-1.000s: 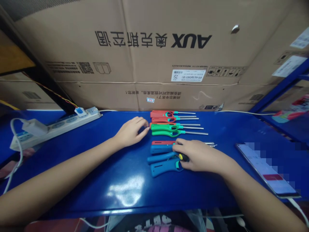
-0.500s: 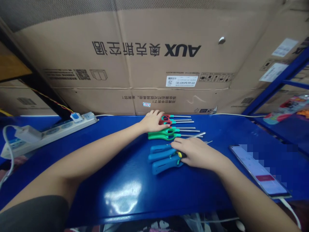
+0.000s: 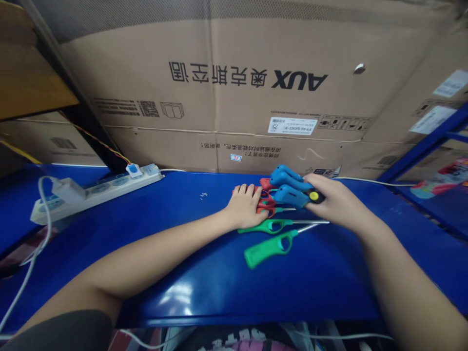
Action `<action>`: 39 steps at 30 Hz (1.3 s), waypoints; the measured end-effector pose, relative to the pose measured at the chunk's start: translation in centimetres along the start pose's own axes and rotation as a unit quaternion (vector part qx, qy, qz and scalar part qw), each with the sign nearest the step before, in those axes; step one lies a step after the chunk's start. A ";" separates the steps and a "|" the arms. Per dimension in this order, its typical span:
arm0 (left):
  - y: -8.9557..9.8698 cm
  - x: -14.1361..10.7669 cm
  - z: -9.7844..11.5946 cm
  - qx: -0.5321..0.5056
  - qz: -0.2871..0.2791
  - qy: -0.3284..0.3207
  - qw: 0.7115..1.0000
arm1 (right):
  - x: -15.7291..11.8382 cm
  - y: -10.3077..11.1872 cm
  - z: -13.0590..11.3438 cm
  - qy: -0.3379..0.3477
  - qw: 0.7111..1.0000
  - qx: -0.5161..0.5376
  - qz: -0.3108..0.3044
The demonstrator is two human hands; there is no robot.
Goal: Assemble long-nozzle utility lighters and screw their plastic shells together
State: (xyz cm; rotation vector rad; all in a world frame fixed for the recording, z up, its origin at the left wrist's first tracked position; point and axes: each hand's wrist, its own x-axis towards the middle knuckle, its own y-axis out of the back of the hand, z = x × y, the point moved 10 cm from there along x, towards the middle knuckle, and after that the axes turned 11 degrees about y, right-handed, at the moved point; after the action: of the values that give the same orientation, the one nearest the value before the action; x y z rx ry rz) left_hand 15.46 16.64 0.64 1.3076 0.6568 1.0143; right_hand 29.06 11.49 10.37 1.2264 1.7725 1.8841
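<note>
My right hand [image 3: 336, 197] is closed around three blue long-nosed gas lighters [image 3: 290, 187], held above the far part of the table with their handles pointing left. A yellow button [image 3: 313, 196] shows beside its fingers. My left hand [image 3: 246, 207] is curled over the handles of several red gas lighters [image 3: 266, 202], partly hiding them. Just below that hand lies a green gas lighter [image 3: 268, 225], its metal tube pointing right. A second green gas lighter [image 3: 270, 247] lies nearer to me at a slant, its tube tip close to the first one's.
Behind the blue table [image 3: 204, 253] stands a large cardboard box [image 3: 234, 107]. A white power strip [image 3: 106, 187] with plugs and cables lies at the left. On the right, a blue metal post [image 3: 420, 141] rises beside a bright plastic package [image 3: 442, 180].
My right hand has lifted the blue lighters off the table and carried them away from me, over the red ones. The nearer green lighter has swung apart from the other. The view has shifted.
</note>
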 end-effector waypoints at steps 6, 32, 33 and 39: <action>0.5 -1.6 0.4 -0.003 0.023 0.008 1.000 | 5.6 -4.7 3.0 -0.037 0.985 -0.125 -0.110; 0.8 -0.8 -0.7 -0.043 0.023 -0.003 0.999 | -3.1 -6.7 -8.4 0.026 0.889 0.187 -0.418; 0.7 -0.7 -0.8 -0.047 0.025 0.002 0.999 | -4.1 -7.0 -8.9 0.014 0.893 0.172 -0.415; 1.6 -0.3 -0.6 -0.086 0.042 -0.004 0.995 | -4.8 -8.6 -9.7 -0.012 0.931 0.163 -0.327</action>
State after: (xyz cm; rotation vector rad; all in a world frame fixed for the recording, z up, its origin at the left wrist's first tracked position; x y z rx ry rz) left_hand 14.43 16.55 2.08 1.1963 0.5007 1.1088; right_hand 22.00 3.29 1.74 0.6029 2.1821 1.2208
